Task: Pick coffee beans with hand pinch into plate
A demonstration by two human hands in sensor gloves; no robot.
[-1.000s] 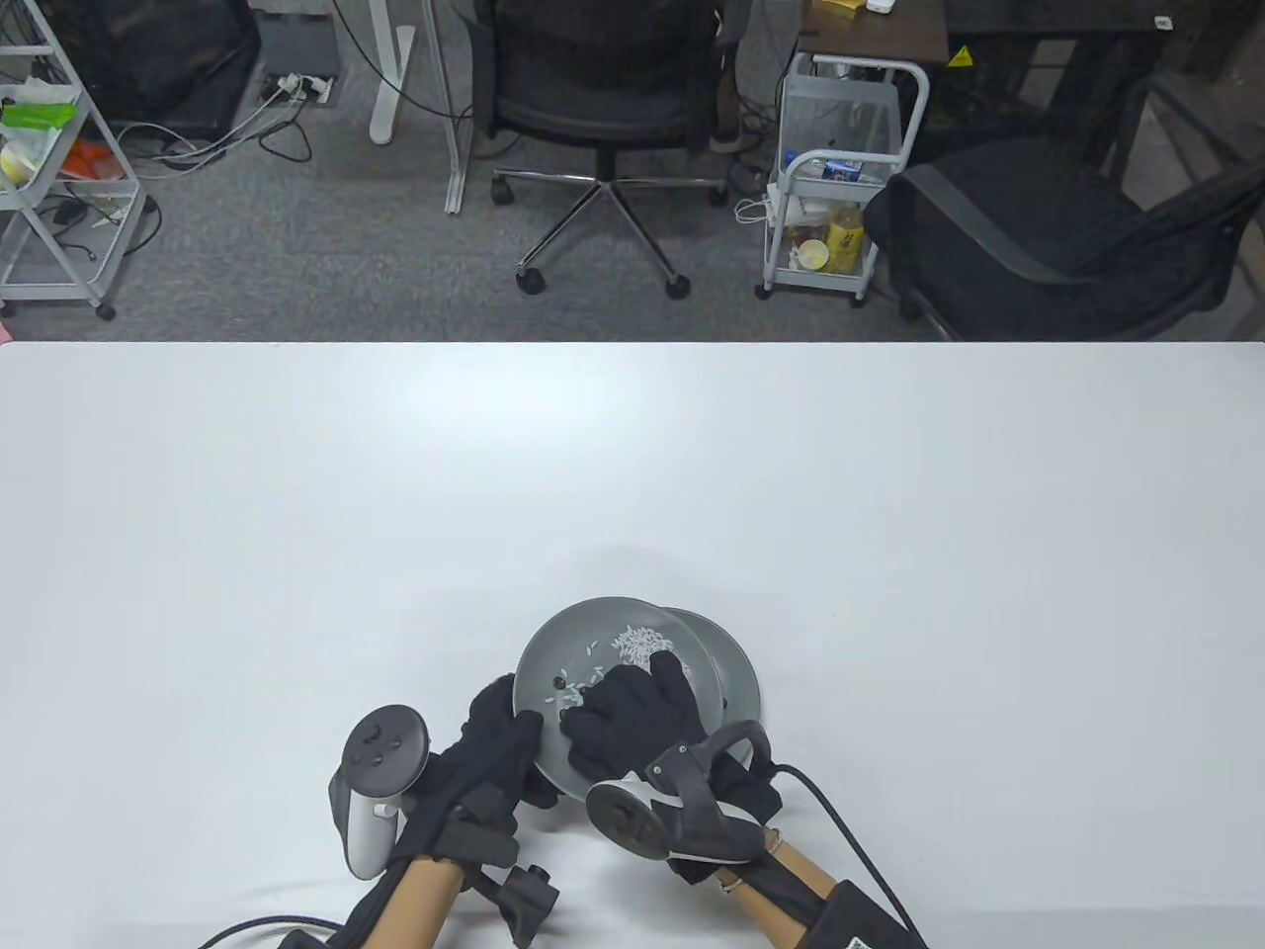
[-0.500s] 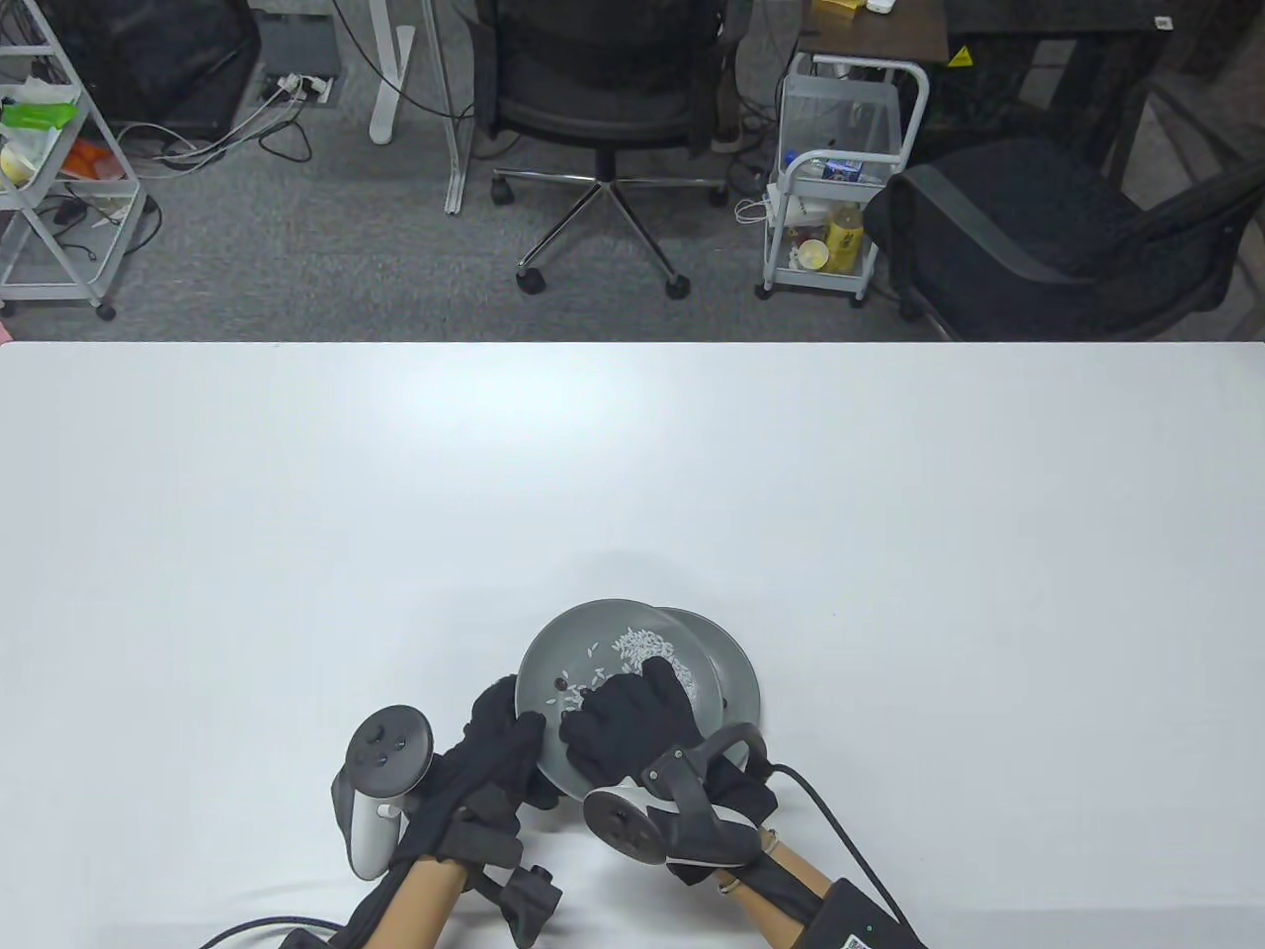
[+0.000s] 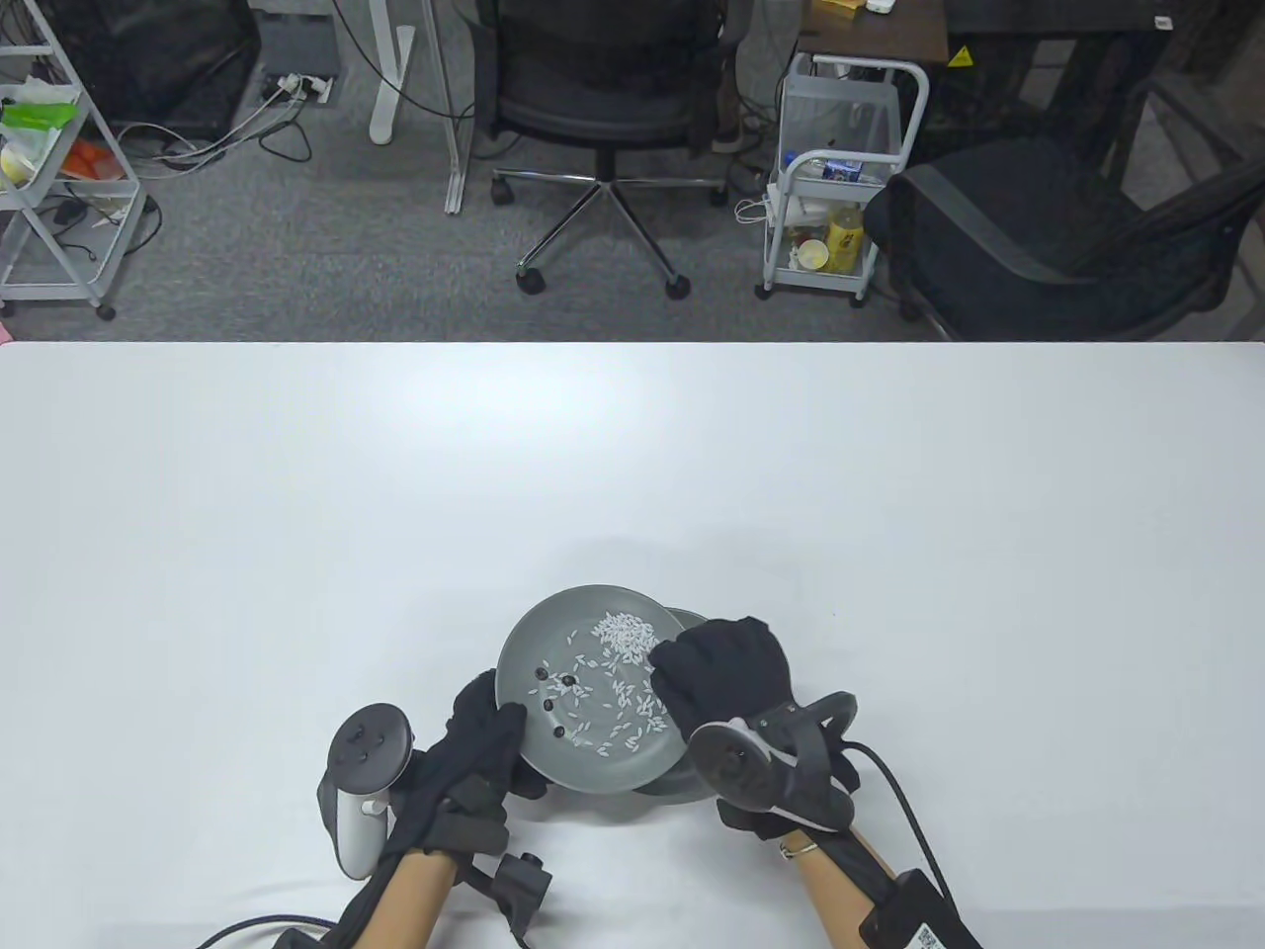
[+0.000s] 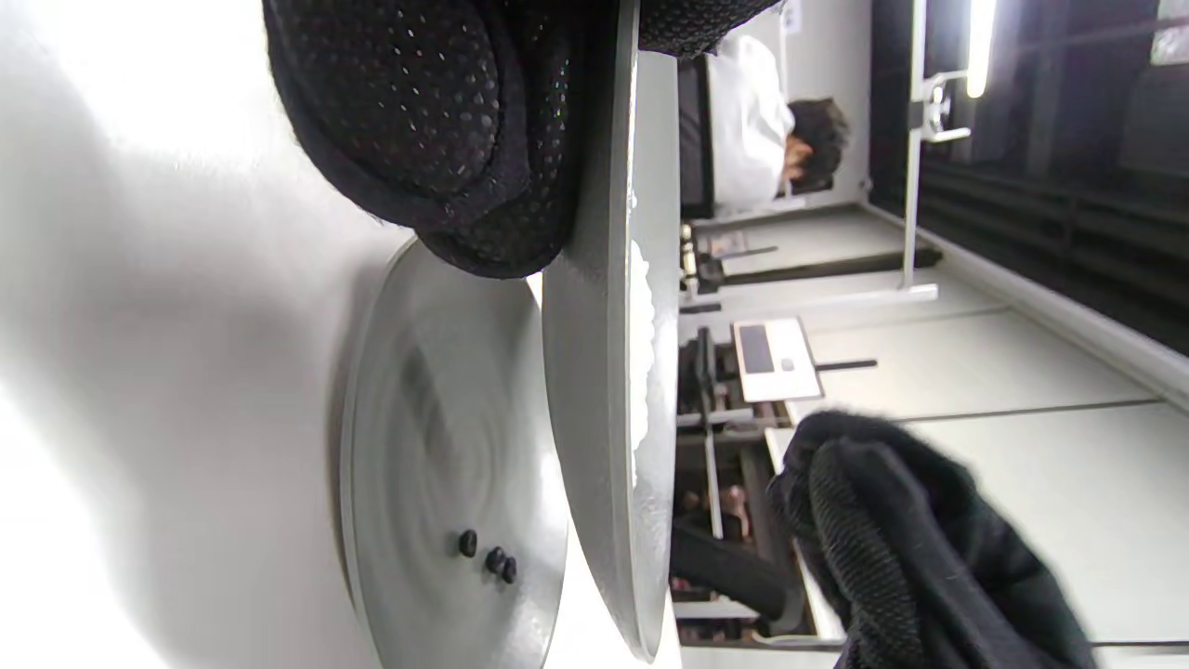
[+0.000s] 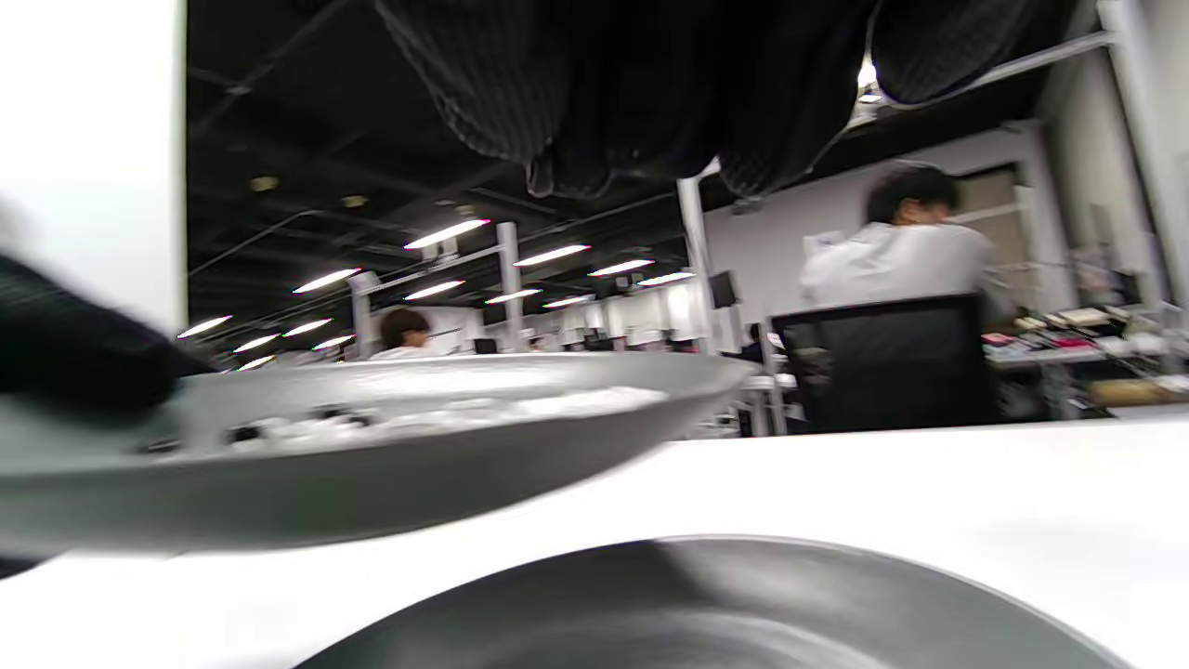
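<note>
Table view: the left hand (image 3: 489, 736) grips the near-left rim of a grey upper plate (image 3: 593, 603), which holds white rice grains (image 3: 623, 638) and a few dark coffee beans (image 3: 553, 682). The right hand (image 3: 721, 667), curled with fingers together, hovers over a lower plate (image 3: 692, 621) to the right; whether it pinches a bean cannot be told.

Left wrist view: gloved fingers (image 4: 437, 139) clamp the upper plate's edge; below it, three coffee beans (image 4: 489, 556) lie in the lower plate (image 4: 418, 418).

Right wrist view: blurred; right fingers (image 5: 650, 93) hang above the lower plate (image 5: 743, 604).
</note>
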